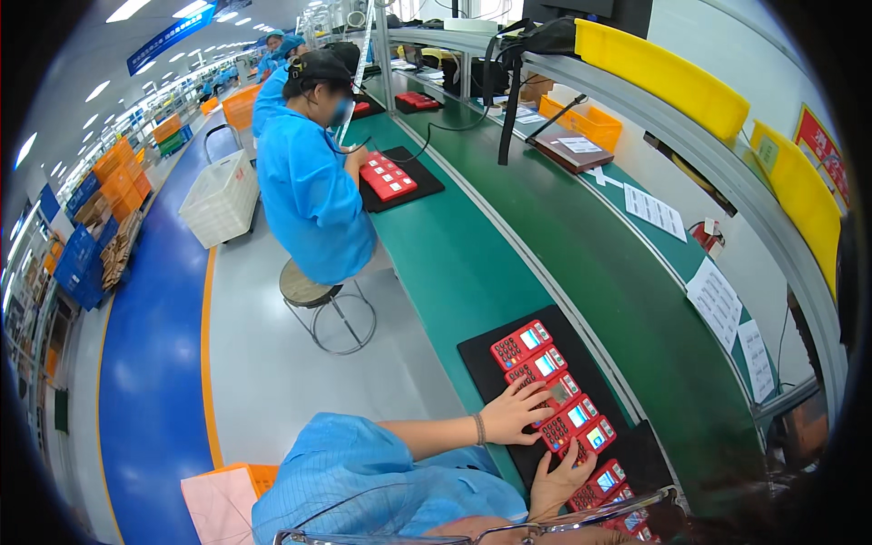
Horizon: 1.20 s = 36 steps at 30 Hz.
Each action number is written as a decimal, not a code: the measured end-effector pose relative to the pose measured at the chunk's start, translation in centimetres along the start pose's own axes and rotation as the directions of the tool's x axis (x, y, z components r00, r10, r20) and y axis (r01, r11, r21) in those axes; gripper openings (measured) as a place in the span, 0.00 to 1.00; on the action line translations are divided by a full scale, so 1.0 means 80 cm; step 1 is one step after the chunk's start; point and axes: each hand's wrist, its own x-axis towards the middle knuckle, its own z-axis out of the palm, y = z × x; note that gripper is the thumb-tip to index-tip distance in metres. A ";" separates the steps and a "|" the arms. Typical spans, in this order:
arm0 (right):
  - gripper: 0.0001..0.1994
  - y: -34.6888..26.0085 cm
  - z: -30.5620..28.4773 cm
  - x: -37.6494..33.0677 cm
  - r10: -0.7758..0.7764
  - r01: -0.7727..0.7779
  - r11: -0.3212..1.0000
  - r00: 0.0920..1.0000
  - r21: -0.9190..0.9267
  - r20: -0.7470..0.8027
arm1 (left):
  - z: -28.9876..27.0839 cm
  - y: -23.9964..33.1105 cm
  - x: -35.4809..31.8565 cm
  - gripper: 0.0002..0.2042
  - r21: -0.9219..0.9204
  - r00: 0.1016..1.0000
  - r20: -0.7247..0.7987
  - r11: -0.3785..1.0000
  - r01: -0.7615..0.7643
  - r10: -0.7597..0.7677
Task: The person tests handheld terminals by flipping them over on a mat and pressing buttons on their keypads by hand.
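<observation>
A row of red card payment terminals [522, 344] with small screens and keypads lies on a black mat [481, 356]. My left hand [514, 414], with a bracelet at the wrist, reaches over the middle of the row. Its fingers are apart, and the fingertips rest on the terminals' keypad ends. My right hand [559, 481] is nearer to me, thumb and forefinger apart at the lower end of a terminal with a lit screen [597, 438]. Neither hand lifts anything. More red terminals [599, 483] lie beyond the right hand, partly hidden by eyeglasses [599, 510].
The green bench [436, 282] has a dark green conveyor strip [563, 272] along its far side. Farther up, a person in blue [313, 182] sits on a stool [307, 289] beside another mat of red terminals [387, 176]. Yellow bins [663, 73] stand on the overhead shelf.
</observation>
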 end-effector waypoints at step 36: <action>0.32 0.004 0.004 -0.004 -0.060 0.058 0.997 0.997 -0.050 -0.046 | 0.002 -0.001 -0.002 0.26 0.028 1.000 -0.013 1.000 -0.003 0.003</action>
